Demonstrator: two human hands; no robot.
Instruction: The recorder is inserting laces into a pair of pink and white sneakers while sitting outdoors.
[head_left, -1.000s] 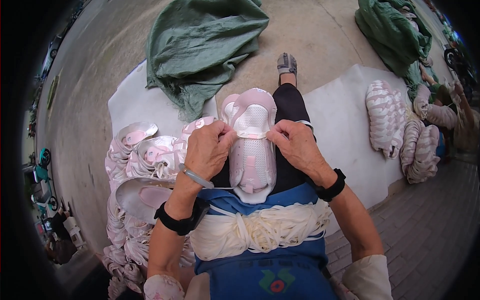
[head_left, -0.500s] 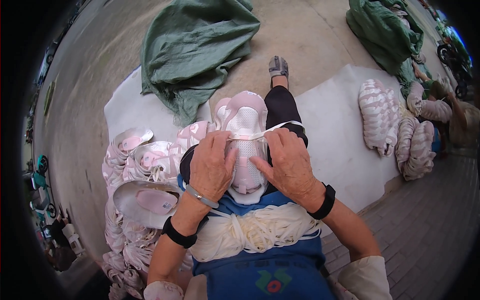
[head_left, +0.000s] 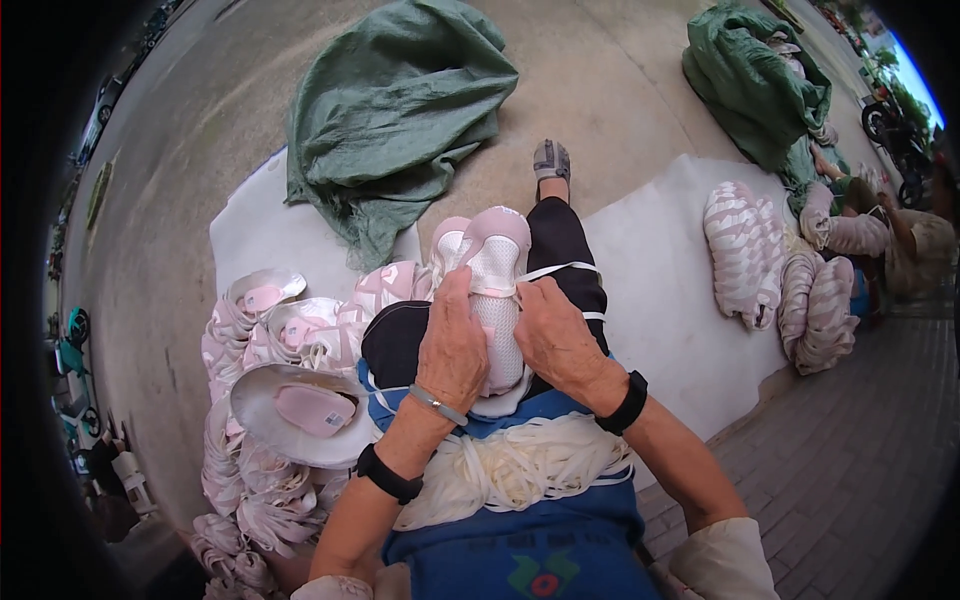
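Note:
A pink-and-white mesh shoe upper [head_left: 497,262] lies lengthwise across my lap. My left hand [head_left: 452,345] is closed at its left edge, fingers together; whether a lace is between them is hidden. A flat white lace [head_left: 550,269] runs from the upper's middle out over my right knee. My right hand [head_left: 562,338] pinches this lace at the upper's right edge. Nearer my body, a thick bundle of loose cream laces [head_left: 520,465] rests on my blue apron [head_left: 500,550].
Stacked pink-and-white uppers [head_left: 265,480] sit at my left, beside an open one with a pink insole [head_left: 312,408]. A green sack [head_left: 400,110] lies ahead on a white sheet [head_left: 670,270]. More bundled uppers [head_left: 745,250] and another green sack [head_left: 755,90] are right, near another person [head_left: 920,245].
Both hands have drawn closer together over the upper. My left fingers have turned upward along its left edge, and my right fingers have closed into a pinch. The view has shifted slightly.

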